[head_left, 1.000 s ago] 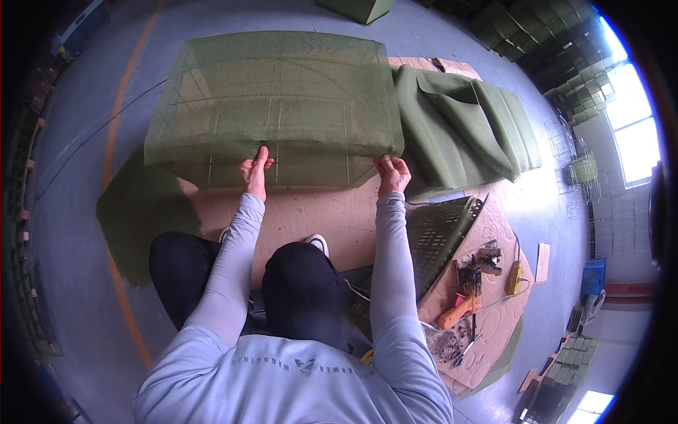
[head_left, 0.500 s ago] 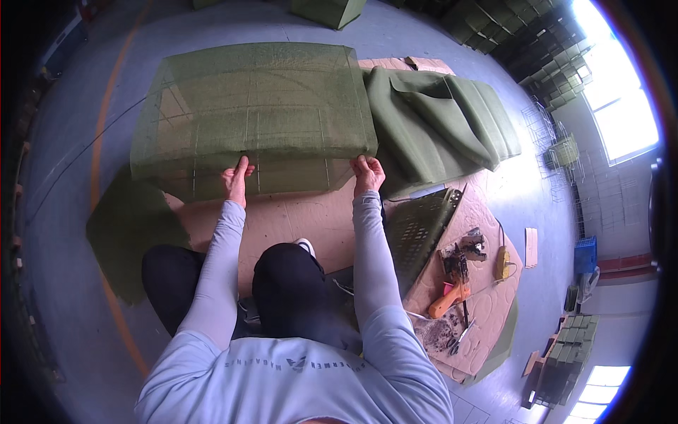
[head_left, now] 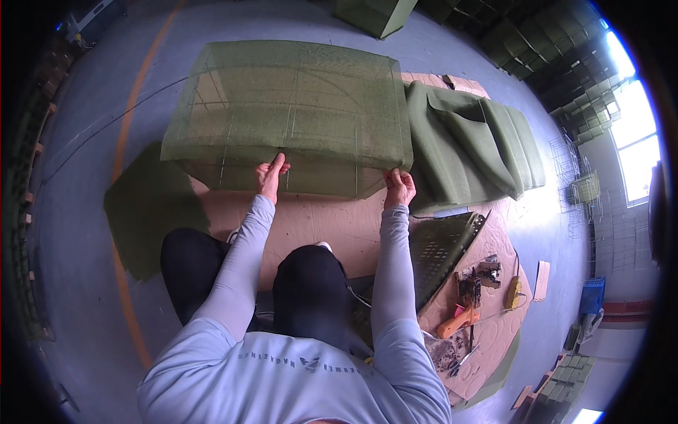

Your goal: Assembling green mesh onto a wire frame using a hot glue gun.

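Note:
In front of me stands a wire frame covered with green mesh cloth [head_left: 318, 106], box-shaped and see-through, its thin rods showing under the cloth. My left hand [head_left: 271, 177] pinches the mesh along the near edge, left of that edge's middle, thumb uppermost. At the near right corner my right hand [head_left: 400, 186] grips the same edge between thumb and bent fingers. Beside the frame on the right lies a folded heap of green mesh fabric [head_left: 462, 145]. A flat piece of green mesh [head_left: 152, 219] rests on the floor to the left.
Cardboard [head_left: 325, 230] lies under the frame. To my right, an orange glue gun [head_left: 455, 323], scissors [head_left: 462, 360] and a yellow-handled tool [head_left: 515, 291] sit on a cardboard sheet [head_left: 487, 360] by a perforated green crate [head_left: 445, 247]. Wire frames [head_left: 572, 177] stand at the far right.
The whole view has shifted, so frame and hands appear further right. Both hands keep their hold at the near edge of the mesh; the frame's place on the cardboard looks much the same.

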The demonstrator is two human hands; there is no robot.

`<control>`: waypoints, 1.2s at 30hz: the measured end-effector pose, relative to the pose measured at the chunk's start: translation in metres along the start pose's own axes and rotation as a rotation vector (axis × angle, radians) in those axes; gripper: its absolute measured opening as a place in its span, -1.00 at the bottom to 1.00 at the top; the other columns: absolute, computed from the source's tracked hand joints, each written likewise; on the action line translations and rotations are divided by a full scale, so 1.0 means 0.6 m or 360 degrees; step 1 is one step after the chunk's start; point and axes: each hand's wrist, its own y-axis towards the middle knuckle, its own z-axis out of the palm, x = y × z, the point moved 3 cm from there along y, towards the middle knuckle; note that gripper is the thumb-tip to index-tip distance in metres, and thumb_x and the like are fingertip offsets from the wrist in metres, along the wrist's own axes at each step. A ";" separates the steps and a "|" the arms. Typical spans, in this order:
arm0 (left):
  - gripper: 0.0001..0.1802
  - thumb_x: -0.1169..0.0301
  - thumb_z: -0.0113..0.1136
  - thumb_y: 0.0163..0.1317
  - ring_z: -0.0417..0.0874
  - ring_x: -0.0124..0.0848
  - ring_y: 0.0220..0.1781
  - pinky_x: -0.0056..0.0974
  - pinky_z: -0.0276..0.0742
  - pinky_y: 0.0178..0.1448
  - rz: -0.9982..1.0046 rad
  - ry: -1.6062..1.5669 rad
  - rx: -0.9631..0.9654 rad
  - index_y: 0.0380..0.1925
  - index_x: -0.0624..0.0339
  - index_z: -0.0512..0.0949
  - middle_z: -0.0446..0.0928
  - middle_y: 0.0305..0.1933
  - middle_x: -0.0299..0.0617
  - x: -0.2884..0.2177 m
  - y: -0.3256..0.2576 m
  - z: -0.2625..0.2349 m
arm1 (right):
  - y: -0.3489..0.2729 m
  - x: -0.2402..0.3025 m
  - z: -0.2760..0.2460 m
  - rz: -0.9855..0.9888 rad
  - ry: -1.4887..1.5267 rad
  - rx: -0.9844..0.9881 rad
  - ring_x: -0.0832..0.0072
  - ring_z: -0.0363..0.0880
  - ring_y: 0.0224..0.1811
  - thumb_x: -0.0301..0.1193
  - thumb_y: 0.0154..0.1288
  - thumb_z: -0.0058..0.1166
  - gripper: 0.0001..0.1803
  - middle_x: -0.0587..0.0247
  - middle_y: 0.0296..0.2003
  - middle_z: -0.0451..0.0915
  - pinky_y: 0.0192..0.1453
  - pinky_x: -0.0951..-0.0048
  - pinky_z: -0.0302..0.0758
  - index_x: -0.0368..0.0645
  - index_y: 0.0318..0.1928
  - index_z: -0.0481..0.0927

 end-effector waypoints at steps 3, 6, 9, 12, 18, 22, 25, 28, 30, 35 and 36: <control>-0.58 0.06 0.22 0.04 0.51 -0.53 -0.49 -0.44 0.40 -0.31 0.0016 0.0038 0.0018 -0.59 0.25 0.57 0.56 -0.54 -0.19 0.001 -0.001 0.000 | 0.005 -0.004 -0.005 -0.0013 -0.0011 -0.0019 0.46 0.52 -0.50 -0.59 0.07 0.12 -0.87 0.27 -0.53 0.49 -0.28 0.40 0.55 -0.18 -0.48 0.42; -0.58 0.05 0.22 0.03 0.51 -0.53 -0.49 -0.44 0.40 -0.30 0.0012 0.0021 -0.0021 -0.59 0.25 0.56 0.56 -0.53 -0.19 0.004 0.000 -0.002 | 0.005 -0.004 -0.002 -0.0016 0.0015 -0.0017 0.47 0.52 -0.51 -0.61 0.06 0.12 -0.86 0.28 -0.53 0.50 -0.31 0.41 0.55 -0.17 -0.49 0.41; -0.58 0.05 0.22 0.04 0.51 -0.53 -0.49 -0.44 0.41 -0.31 0.0017 0.0055 0.0019 -0.59 0.25 0.56 0.56 -0.53 -0.19 0.007 0.005 -0.007 | -0.003 -0.003 0.003 -0.0009 0.0000 -0.0014 0.47 0.52 -0.51 -0.61 0.05 0.13 -0.86 0.28 -0.53 0.50 -0.32 0.41 0.55 -0.17 -0.48 0.41; -0.58 0.06 0.22 0.04 0.51 -0.53 -0.49 -0.45 0.41 -0.32 0.0003 0.0087 -0.0003 -0.59 0.25 0.56 0.56 -0.53 -0.20 0.009 0.008 -0.007 | 0.000 -0.003 0.002 -0.0027 -0.0008 -0.0023 0.47 0.53 -0.51 -0.60 0.05 0.13 -0.86 0.28 -0.53 0.51 -0.33 0.42 0.55 -0.17 -0.48 0.42; -0.60 0.08 0.23 0.04 0.51 -0.54 -0.50 -0.46 0.41 -0.33 0.0035 0.0028 -0.0017 -0.60 0.26 0.56 0.56 -0.54 -0.21 0.002 0.005 0.006 | 0.003 0.002 0.004 -0.0062 -0.0004 -0.0050 0.48 0.51 -0.54 -0.59 0.04 0.14 -0.85 0.25 -0.54 0.51 -0.35 0.46 0.54 -0.20 -0.50 0.41; -0.60 0.09 0.24 0.04 0.52 -0.55 -0.50 -0.47 0.41 -0.34 0.0074 0.0065 -0.0054 -0.59 0.28 0.56 0.56 -0.54 -0.21 0.010 0.014 -0.006 | 0.006 -0.006 0.004 -0.0069 -0.0029 -0.0032 0.48 0.51 -0.54 -0.61 0.02 0.13 -0.86 0.25 -0.54 0.50 -0.37 0.47 0.53 -0.22 -0.52 0.42; -0.60 0.09 0.24 0.03 0.51 -0.55 -0.49 -0.48 0.40 -0.33 0.0033 0.0058 -0.0069 -0.58 0.28 0.56 0.56 -0.53 -0.20 0.019 0.016 -0.010 | 0.006 -0.009 0.004 -0.0049 -0.0012 -0.0012 0.50 0.50 -0.54 -0.59 0.02 0.14 -0.86 0.27 -0.54 0.50 -0.37 0.48 0.53 -0.20 -0.51 0.42; -0.60 0.09 0.24 0.03 0.50 -0.55 -0.50 -0.48 0.39 -0.33 0.0027 0.0029 -0.0045 -0.59 0.26 0.55 0.56 -0.53 -0.20 0.017 0.015 -0.005 | 0.002 -0.003 0.004 -0.0013 -0.0051 0.0002 0.47 0.52 -0.48 -0.56 0.06 0.14 -0.88 0.27 -0.52 0.51 -0.28 0.45 0.53 -0.21 -0.49 0.44; -0.62 0.10 0.25 0.03 0.50 -0.56 -0.51 -0.47 0.39 -0.35 0.0024 -0.0028 -0.0038 -0.57 0.23 0.54 0.57 -0.50 -0.20 0.019 0.015 -0.010 | -0.003 0.001 0.006 -0.0003 -0.0044 0.0001 0.48 0.52 -0.48 -0.56 0.06 0.14 -0.88 0.28 -0.51 0.51 -0.28 0.45 0.53 -0.22 -0.48 0.44; -0.64 0.10 0.27 0.01 0.48 -0.57 -0.53 -0.49 0.40 -0.37 -0.0086 -0.0194 -0.0021 -0.57 0.20 0.54 0.56 -0.50 -0.23 0.016 -0.006 0.015 | -0.004 0.009 0.010 0.0041 -0.0043 -0.0020 0.50 0.51 -0.50 -0.56 0.03 0.15 -0.87 0.27 -0.54 0.51 -0.32 0.49 0.52 -0.22 -0.49 0.43; -0.65 0.11 0.29 -0.01 0.48 -0.58 -0.54 -0.50 0.40 -0.38 -0.0126 -0.0246 0.0010 -0.57 0.19 0.53 0.55 -0.51 -0.24 0.017 -0.011 0.026 | -0.001 0.011 0.010 0.0036 -0.0044 -0.0027 0.50 0.51 -0.50 -0.56 0.03 0.15 -0.87 0.27 -0.54 0.51 -0.32 0.49 0.52 -0.22 -0.49 0.43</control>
